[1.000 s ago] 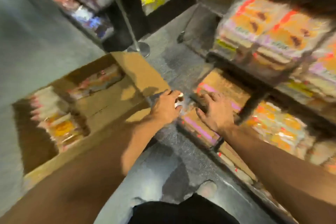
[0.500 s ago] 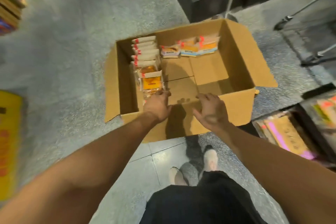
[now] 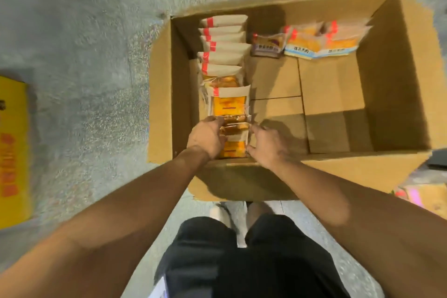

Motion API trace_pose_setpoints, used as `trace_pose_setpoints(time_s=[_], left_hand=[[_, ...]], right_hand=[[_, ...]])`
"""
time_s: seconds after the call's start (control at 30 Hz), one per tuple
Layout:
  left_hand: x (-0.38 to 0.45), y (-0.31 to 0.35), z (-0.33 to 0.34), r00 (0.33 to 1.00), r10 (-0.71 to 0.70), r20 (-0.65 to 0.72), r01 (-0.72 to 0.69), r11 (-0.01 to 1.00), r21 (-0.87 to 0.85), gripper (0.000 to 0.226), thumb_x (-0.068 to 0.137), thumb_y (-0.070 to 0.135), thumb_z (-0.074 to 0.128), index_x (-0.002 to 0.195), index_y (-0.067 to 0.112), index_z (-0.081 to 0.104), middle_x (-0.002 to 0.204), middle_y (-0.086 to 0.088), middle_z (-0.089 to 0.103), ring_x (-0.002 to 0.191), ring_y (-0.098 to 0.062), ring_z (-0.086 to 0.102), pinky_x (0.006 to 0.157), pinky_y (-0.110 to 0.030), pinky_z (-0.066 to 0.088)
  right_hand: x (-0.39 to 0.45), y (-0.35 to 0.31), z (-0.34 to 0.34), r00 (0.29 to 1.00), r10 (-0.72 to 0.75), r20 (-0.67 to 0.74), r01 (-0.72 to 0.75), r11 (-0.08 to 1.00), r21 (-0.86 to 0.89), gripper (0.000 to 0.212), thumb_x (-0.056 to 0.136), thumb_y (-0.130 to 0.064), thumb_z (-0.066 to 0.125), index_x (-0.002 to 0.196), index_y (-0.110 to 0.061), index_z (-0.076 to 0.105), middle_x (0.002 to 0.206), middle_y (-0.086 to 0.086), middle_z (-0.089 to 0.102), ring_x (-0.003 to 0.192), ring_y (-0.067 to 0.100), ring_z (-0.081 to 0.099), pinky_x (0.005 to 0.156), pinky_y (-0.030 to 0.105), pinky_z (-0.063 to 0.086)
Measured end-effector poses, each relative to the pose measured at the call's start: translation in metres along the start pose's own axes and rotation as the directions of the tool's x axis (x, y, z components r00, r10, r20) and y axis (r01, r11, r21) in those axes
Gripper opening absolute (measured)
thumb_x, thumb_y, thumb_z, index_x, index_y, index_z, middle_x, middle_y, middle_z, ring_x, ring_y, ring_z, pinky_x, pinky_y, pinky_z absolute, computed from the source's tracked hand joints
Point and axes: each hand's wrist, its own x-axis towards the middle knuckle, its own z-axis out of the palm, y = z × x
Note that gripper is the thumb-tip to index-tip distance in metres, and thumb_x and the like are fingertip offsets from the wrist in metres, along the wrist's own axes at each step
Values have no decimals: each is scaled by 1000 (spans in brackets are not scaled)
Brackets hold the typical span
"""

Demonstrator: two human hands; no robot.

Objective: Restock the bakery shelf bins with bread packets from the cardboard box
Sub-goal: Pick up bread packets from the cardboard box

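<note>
Head view: the box sits open on the floor, filling the frame from 12 to 3 o'clock. A row of packets stands on edge along its 9 o'clock wall, and a few more packets lie flat at the far wall, near 1 o'clock. Half a second ago both hands hovered at the near rim; now they are down inside the box, at the near end of the row. The left hand curls its fingers over the left edge of the nearest packets; the right hand presses against their right edge with bent fingers, so the bundle is pinched between the two. A second ago the hands were at the shelf bins, which are now out of frame. That puts the work at the start of a fresh pick: the bundle looks gripped but not yet lifted clear. A yellow carton lies at 9 o'clock.
</note>
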Motion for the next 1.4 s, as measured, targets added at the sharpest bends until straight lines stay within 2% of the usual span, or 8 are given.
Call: trace_pose_setpoints(time_s=[0.2,0.3,0.5,0.73,0.93,1.03,1.2,1.4], left_hand=[[46,-23,38,997,58,44,-59,998,20,44,84,25,67,127,24,60,134,-4,57,120,-29,54,99,-40,50],[60,-32,55,997,66,44,-69,995,67,44,86,29,68,128,26,58,131,-2,56,120,-26,52,96,-38,49],[71,-42,64,996,88,-24,-84,987,136,36,92,31,62,127,29,58,129,2,57,119,-25,53,86,-40,52],[69,-49,63,994,84,-70,-80,995,62,24,95,30,57,118,25,64,119,1,64,106,-26,60,82,-41,54],[59,-49,52,997,56,-51,-54,997,48,22,98,29,53,117,21,58,106,-10,67,95,-31,60,78,-41,53],[52,-47,40,996,61,-58,-60,998,15,19,97,29,54,116,22,56,109,-8,68,95,-33,62,80,-43,54],[35,-36,8,987,122,-109,-123,992,-3,22,98,26,57,119,22,59,111,-5,69,98,-29,64,84,-42,55],[11,-17,-35,951,262,-163,-263,965,14,28,95,25,62,122,27,60,117,-5,69,106,-29,63,90,-41,54]], right_hand=[[47,20,39,961,90,262,-112,991,72,59,88,-37,71,142,-35,48,136,6,58,123,29,54,105,43,46],[66,22,52,946,94,310,-124,989,78,65,89,-33,70,147,-36,41,143,8,51,131,30,45,109,41,39],[74,23,67,959,62,277,-125,968,218,44,88,-19,73,124,-31,51,122,5,57,102,22,53,87,29,42],[67,16,63,985,-48,166,25,990,138,28,85,-22,74,97,-31,50,102,-1,54,92,20,55,78,32,45],[57,13,52,981,-112,158,89,986,143,27,90,-17,65,111,-34,66,107,-2,66,100,20,60,91,37,51],[48,14,38,983,-114,140,89,980,177,20,91,-18,64,104,-33,67,95,-4,69,88,18,62,83,42,55],[21,12,6,994,-88,57,75,976,204,34,90,-14,68,120,-31,67,101,-3,70,90,16,63,80,34,53],[-33,5,-39,992,-31,-120,52,982,183,31,90,-17,67,121,-24,67,102,4,72,81,18,62,70,29,47]])
